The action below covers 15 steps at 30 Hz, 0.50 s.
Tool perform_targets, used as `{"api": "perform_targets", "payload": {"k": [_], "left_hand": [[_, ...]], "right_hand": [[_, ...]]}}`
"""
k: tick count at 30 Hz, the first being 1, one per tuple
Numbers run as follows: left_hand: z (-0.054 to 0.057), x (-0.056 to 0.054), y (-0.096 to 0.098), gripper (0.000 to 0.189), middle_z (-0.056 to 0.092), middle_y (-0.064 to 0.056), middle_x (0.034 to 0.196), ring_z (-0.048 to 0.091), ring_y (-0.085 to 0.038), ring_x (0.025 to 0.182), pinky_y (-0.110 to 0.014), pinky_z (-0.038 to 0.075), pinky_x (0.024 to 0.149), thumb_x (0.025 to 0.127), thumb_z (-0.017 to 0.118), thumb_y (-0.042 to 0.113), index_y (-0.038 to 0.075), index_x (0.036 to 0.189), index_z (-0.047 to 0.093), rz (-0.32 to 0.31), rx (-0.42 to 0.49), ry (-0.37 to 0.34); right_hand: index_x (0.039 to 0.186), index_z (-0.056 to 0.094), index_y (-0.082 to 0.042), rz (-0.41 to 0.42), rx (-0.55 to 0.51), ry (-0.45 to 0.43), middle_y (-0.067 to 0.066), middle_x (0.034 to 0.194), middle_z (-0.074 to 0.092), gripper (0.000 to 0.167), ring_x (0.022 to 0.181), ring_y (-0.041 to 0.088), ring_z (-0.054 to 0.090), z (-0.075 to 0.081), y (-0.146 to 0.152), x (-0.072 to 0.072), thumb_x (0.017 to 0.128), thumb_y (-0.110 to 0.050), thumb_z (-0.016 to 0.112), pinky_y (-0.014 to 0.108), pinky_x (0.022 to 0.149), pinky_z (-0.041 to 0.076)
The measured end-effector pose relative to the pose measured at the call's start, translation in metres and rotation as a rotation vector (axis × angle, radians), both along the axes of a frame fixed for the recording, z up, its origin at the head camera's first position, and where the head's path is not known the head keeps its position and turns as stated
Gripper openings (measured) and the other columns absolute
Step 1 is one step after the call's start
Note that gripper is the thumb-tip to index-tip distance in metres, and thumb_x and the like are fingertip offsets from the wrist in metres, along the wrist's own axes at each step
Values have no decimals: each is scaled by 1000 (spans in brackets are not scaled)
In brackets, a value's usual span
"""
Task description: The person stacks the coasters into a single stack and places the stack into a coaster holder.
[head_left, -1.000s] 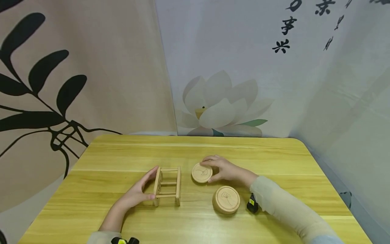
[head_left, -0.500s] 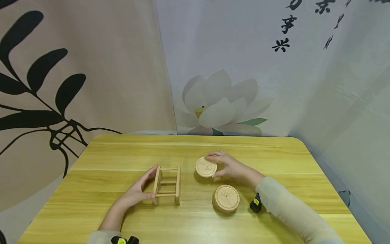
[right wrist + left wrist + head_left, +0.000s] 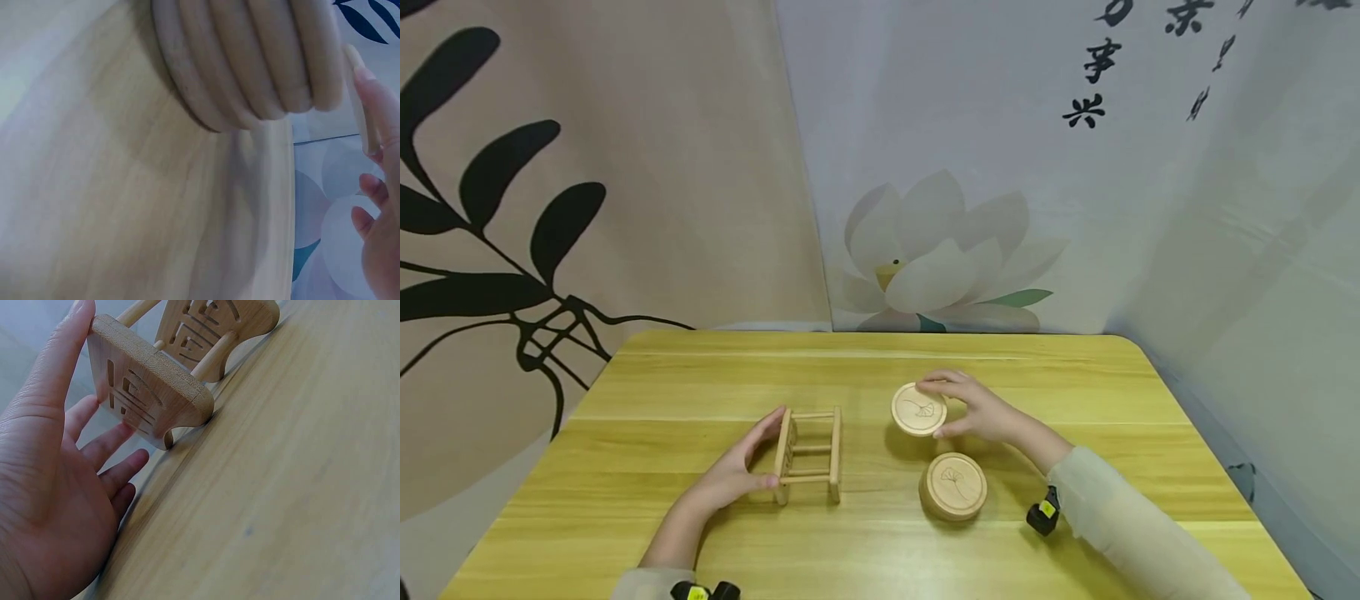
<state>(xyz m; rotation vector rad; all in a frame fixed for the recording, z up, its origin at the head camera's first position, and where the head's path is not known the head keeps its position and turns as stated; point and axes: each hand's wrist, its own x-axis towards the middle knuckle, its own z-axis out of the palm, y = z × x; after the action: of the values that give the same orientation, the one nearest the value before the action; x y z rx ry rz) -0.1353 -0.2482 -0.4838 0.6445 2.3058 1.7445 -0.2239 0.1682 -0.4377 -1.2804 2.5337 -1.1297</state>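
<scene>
My left hand grips the near-left panel of a small wooden coaster rack, thumb at one edge and fingers at the other. The left wrist view shows the rack's cut-out panel and the rods joining it to its twin. Between thumb and fingers of my right hand is a round wooden coaster with a ginkgo leaf engraved on top. A shadow falls on the table below it. Just nearer to me stands a stack of matching coasters, whose several layered rims fill the top of the right wrist view.
Everything stands on a light wooden table with rounded far corners. Behind it hangs a printed curtain with a lotus, leaves and dark characters. A black wrist camera sits at the right sleeve.
My right hand has lifted the single coaster and moved it right, to behind the stack. My left hand still holds the rack in about the same place.
</scene>
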Motion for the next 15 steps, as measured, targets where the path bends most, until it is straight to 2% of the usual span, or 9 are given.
{"api": "perform_targets", "payload": {"k": [4, 6, 15], "left_hand": [[0, 1, 0, 99, 29, -18, 150, 21, -45, 136, -75, 3, 99, 77, 78, 6, 12, 154, 16, 3, -1, -2], [0, 1, 1, 98, 29, -18, 150, 21, -45, 136, -75, 3, 99, 78, 77, 5, 12, 154, 16, 4, -2, -5], [-1, 0, 0, 98, 27, -17, 152, 19, -45, 136, -75, 4, 98, 79, 78, 9, 13, 154, 15, -11, -1, 0]], "right_hand": [[140, 50, -11, -32, -6, -62, 6, 140, 45, 75, 129, 29, 37, 5, 3, 7, 73, -24, 83, 55, 104, 31], [139, 51, -10, -38, -19, -66, 7, 140, 46, 75, 129, 30, 37, 8, 5, 10, 73, -24, 83, 55, 104, 31], [138, 52, -11, -56, -55, -11, 9, 139, 46, 75, 129, 29, 38, 13, 15, 25, 72, -26, 84, 55, 104, 32]]}}
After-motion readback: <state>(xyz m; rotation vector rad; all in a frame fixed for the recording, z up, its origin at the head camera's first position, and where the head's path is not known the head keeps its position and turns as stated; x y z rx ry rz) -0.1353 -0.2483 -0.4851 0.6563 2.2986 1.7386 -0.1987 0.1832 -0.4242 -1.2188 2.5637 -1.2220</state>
